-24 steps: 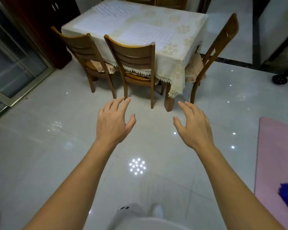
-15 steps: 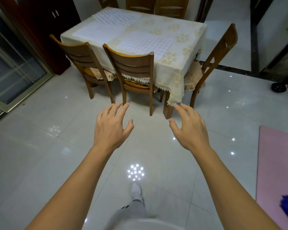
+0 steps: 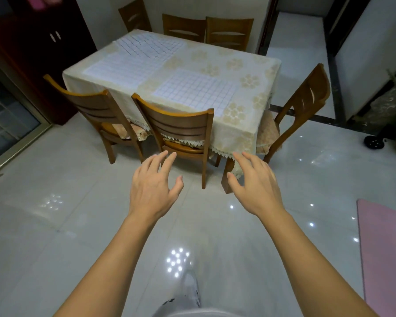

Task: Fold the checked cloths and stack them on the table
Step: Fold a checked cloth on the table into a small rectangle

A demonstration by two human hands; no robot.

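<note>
glossy tile floor (image 3: 55, 225), wood chairs (image 3: 181, 129)

White checked cloths (image 3: 193, 91) with thin blue grid lines lie on a cream tablecloth (image 3: 242, 65) patterned with beige flowers. Chairs (image 3: 181, 126) are honey-brown wood. Glossy pale grey floor (image 3: 44, 225); pink mat (image 3: 386, 248) at right; dark reddish cabinet (image 3: 44, 42) upper left.

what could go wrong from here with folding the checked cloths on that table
The near chair stands tucked in between you and the near checked cloth, so leaning over it may be awkward. The far checked cloth lies toward the far corner, likely a stretch from here. Both rest on a tablecloth hanging over the edge; tugging a cloth might drag it.
</note>
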